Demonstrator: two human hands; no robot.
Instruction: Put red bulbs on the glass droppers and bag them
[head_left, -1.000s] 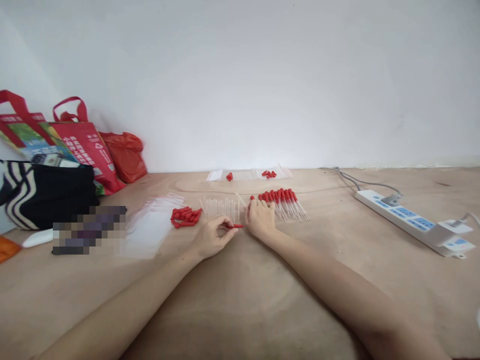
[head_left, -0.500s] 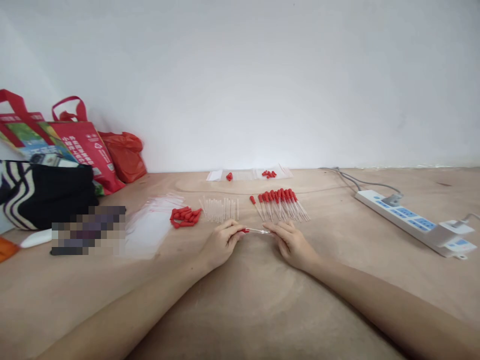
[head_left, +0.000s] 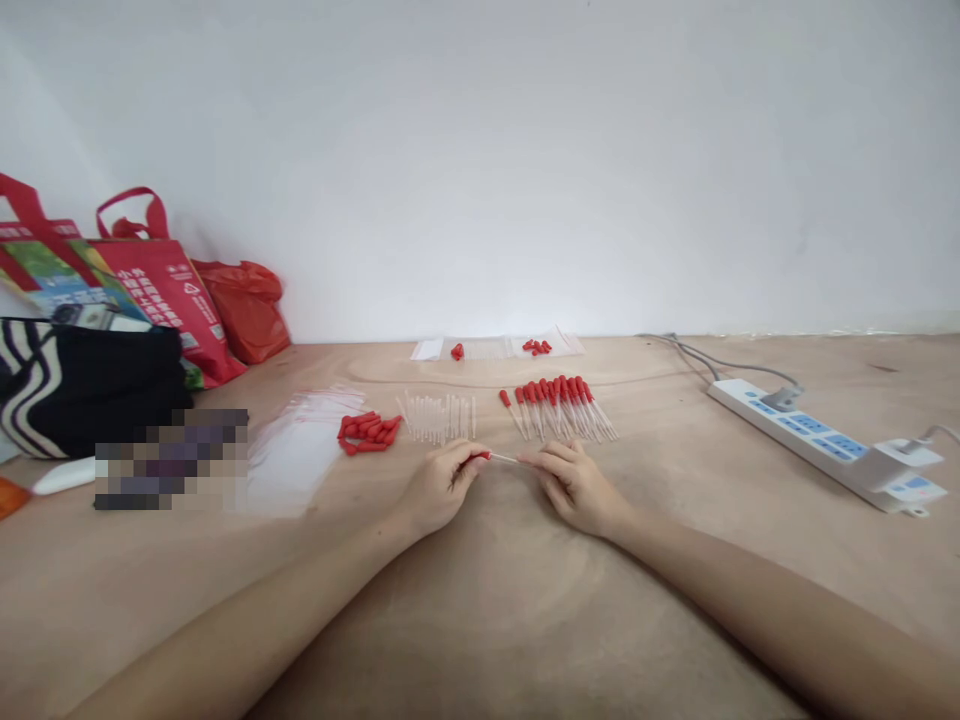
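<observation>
While the head view looks over a tan tabletop [head_left: 517, 600] with a smooth surface and swirling wood grain, rubbery, matte materials sit beside thin, clear, glassy ones: a heap of red, club-shaped bulbs [head_left: 369, 432] lies left of a row of slim transparent tubes [head_left: 441, 418], and to the right slants a row of red-topped droppers [head_left: 559, 398], each a red bulb on a clear stem. Farther left, flat, translucent plastic bags [head_left: 300, 455] overlap in a fan, and near the pale wall [head_left: 562, 170] lie more clear packets [head_left: 491, 348] with small red pieces. At the left edge crowd a red printed tote bag [head_left: 169, 300], a crinkled red plastic bag [head_left: 247, 310] and black cloth with white stripes [head_left: 120, 380]; pixelation hides a dark item [head_left: 169, 460] in front of them. Well to the right, a white power strip with blue socket panels [head_left: 817, 435] lies slantwise, grey cords trailing behind. Near the middle of the table, on the near side of the rows, the left hand [head_left: 442, 487] pinches a red bulb [head_left: 485, 456] and the right hand [head_left: 579, 490] pinches the thin pale tube [head_left: 505, 459] leading from it; the two run nearly level, end to end, fingers covering most of the bulb and the tube's right end, and how deeply they fit cannot be told.
</observation>
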